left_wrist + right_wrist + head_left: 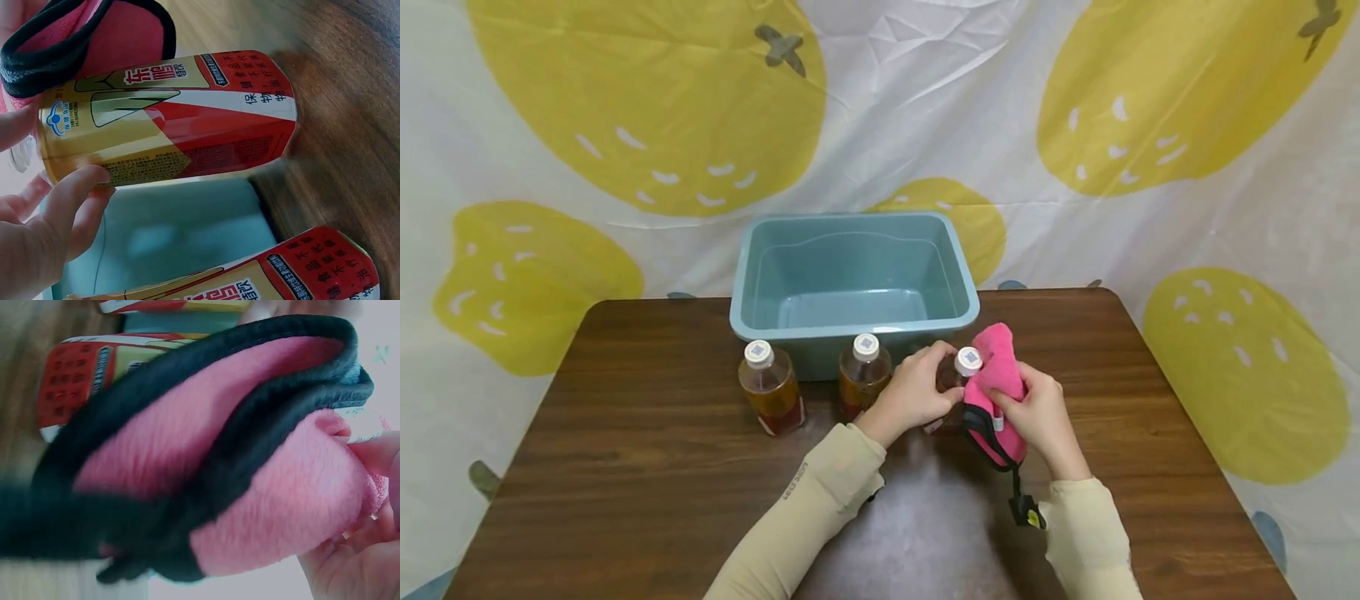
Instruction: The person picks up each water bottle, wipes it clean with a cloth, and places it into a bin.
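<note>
In the head view my left hand (912,390) holds the rightmost bottle (968,361) near its shoulder. That bottle stands upright on the table; in the left wrist view its gold and red label (181,125) shows, with thumb and fingers on either side. My right hand (1040,412) pinches a pink cloth pouch (997,367) with black trim, beside the bottle and partly covering it. The pouch's mouth gapes in the right wrist view, where its pink lining (187,431) shows. A black cord with a toggle (1024,510) hangs from it.
Two more white-capped bottles, one at the left (771,390) and one in the middle (865,375), stand along the front of a blue-green plastic tub (853,332). All are on a dark wooden table (647,450). A lemon-print curtain (880,100) hangs behind.
</note>
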Demonstrator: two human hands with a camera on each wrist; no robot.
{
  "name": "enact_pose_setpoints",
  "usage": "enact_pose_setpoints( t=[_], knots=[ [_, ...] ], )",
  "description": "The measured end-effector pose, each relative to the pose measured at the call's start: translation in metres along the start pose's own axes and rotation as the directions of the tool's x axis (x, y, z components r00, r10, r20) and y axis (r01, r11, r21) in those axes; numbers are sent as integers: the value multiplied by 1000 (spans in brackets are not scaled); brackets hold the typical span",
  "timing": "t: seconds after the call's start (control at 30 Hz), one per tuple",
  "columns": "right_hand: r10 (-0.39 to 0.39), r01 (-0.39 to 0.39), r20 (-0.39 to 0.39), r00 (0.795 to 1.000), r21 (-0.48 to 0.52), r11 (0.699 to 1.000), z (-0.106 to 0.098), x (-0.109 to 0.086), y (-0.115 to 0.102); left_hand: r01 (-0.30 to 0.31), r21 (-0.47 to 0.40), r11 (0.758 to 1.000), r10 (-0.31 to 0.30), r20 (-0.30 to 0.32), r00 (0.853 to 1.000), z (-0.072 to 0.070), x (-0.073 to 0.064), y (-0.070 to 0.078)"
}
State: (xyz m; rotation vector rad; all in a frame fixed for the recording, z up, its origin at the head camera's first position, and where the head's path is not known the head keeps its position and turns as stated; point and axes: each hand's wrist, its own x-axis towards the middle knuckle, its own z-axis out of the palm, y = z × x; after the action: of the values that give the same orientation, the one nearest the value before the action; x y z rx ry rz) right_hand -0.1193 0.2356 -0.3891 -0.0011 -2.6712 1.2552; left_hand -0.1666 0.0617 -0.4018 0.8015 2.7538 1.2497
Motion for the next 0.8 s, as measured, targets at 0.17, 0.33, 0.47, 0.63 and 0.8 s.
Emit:
enact_pose_setpoints(
  t=[0.17,0.33,0.47,0.63,0.8],
  knots=[
    [7,-6,-27,1000,32,999,5,-6,9,8,-4,1000,-8,-10,1000,1,-1,-1],
    [19,-15,-61,998,72,997,8,-11,19,15,-27,1000,-15,-2,1000,3,-1,-1],
    [14,-11,-39,999,57,998,17,-14,32,31,-27,999,-31,-1,1000,2,-2,-2],
    [37,-37,29,999,-25,999,41,-22,59,36,-20,999,-36,5,999,1,-4,-1],
    [47,-46,5,999,-43,998,54,-26,74,18,-22,1000,-18,2,1000,2,-3,1]
  ],
)
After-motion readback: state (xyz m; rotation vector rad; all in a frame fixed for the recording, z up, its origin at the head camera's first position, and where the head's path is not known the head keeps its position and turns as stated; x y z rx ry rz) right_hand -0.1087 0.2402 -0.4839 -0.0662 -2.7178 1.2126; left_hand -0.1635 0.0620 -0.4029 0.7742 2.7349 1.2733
